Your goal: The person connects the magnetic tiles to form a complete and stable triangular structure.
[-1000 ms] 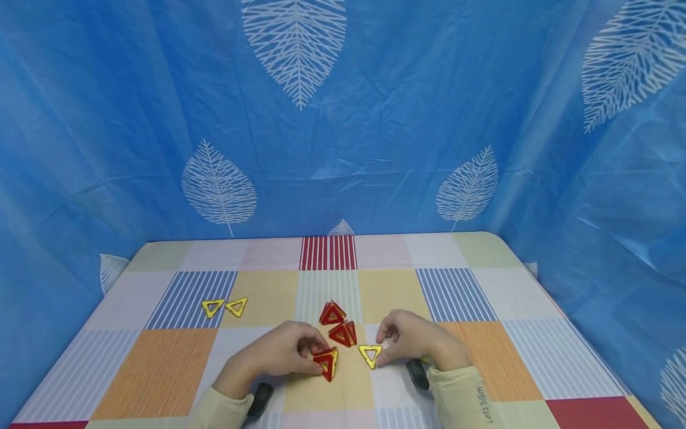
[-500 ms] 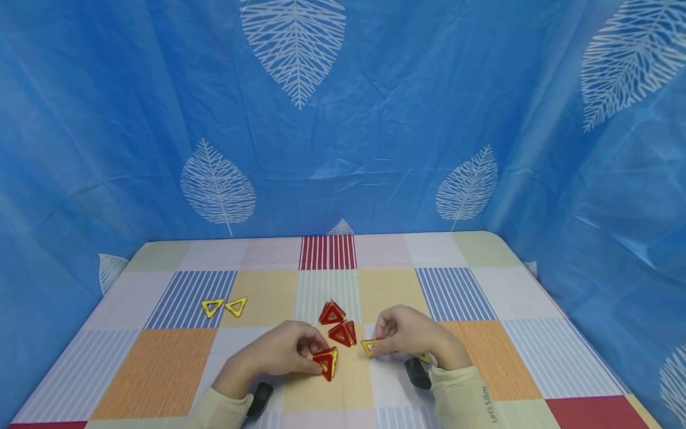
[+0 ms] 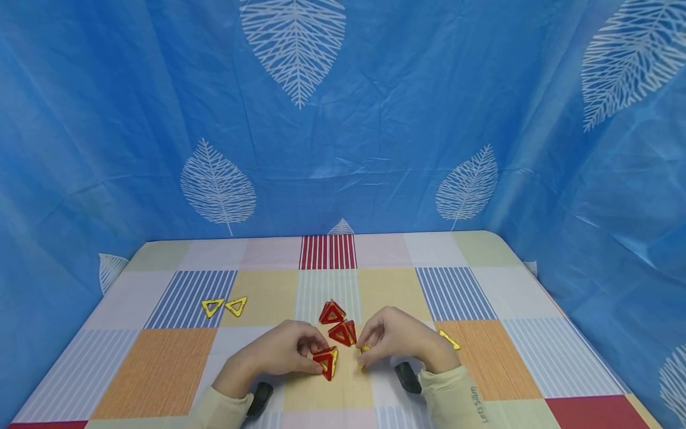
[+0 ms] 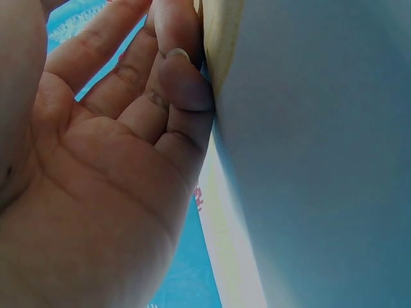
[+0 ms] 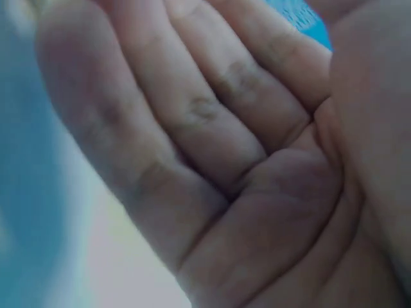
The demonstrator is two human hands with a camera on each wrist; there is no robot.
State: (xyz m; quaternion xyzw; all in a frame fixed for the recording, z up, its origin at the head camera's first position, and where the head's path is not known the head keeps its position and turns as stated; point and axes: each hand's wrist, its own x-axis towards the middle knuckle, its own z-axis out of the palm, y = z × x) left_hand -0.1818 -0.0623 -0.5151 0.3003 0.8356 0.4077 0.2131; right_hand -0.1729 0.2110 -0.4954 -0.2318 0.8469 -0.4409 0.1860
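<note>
In the head view my left hand [image 3: 291, 348] grips a small pyramid of red and yellow triangular tiles [image 3: 325, 361] between thumb and fingers, low over the table. To its right, my right hand [image 3: 399, 338] pinches a yellow triangle tile [image 3: 364, 350], seen nearly edge-on and partly covered by the fingers. Two red pyramids of triangular tiles, a nearer one [image 3: 342, 333] and a farther one [image 3: 332, 312], stand just beyond, between the hands. Curled fingers fill the left wrist view [image 4: 128, 122]; the right wrist view shows fingers and palm [image 5: 212, 141], but no tile clearly.
Two yellow triangle tiles, one [image 3: 212, 307] beside the other [image 3: 236, 307], lie at the left of the patchwork-covered table [image 3: 321, 399]. Another yellow triangle tile [image 3: 449, 339] lies right of my right wrist. A blue leaf-print curtain [image 3: 343, 119] hangs behind the table.
My right hand has lifted the yellow triangle tile, turned it edge-on and moved it left toward the pyramid. The tile by the right wrist is now uncovered. The left hand stays still.
</note>
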